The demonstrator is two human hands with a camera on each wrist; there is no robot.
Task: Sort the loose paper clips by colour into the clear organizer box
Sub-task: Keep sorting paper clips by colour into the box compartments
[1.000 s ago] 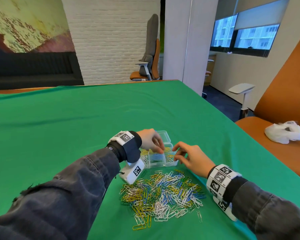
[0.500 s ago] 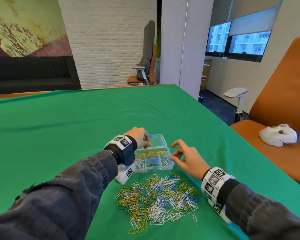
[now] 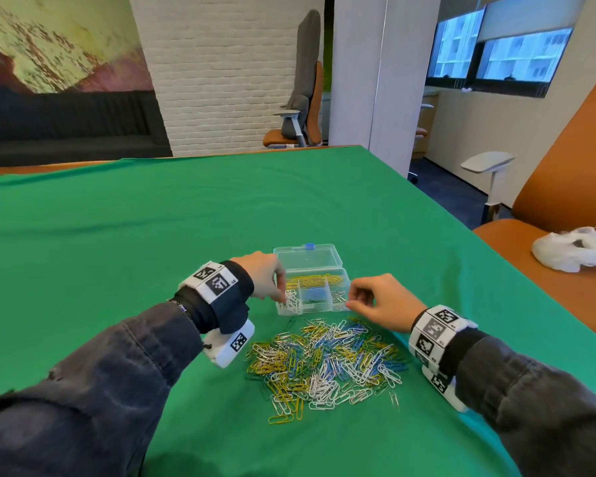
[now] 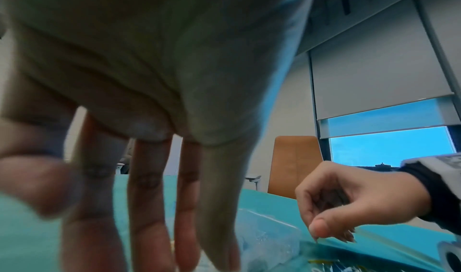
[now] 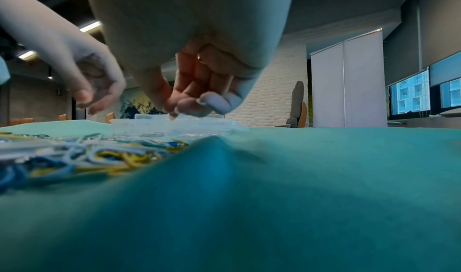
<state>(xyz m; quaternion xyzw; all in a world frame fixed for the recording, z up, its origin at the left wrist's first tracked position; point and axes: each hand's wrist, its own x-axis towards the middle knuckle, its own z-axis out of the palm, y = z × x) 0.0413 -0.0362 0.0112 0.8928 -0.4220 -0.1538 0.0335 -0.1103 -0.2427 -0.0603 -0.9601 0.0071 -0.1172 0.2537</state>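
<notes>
- You're in an office, looks like a meeting or lounge area.
- Big surface (image 3: 152, 235) draped in green cloth, wood edge showing at its far side.
- Orange swivel chair (image 3: 303, 111) with white armrests by the white brick wall (image 3: 221, 63), grey garment hung over its back.
- Second orange chair (image 3: 565, 201) just right of you, white plastic bag (image 3: 572, 249) on its seat.
- Windows (image 3: 503, 56) with grey roller blinds half down; another building's facade visible outside.
- Dark sofa (image 3: 66, 132) along the left wall under a large abstract mural (image 3: 49, 39).
- White partition panels (image 3: 369, 70) in the middle; right wrist view shows linear ceiling lights (image 5: 91, 26).
</notes>
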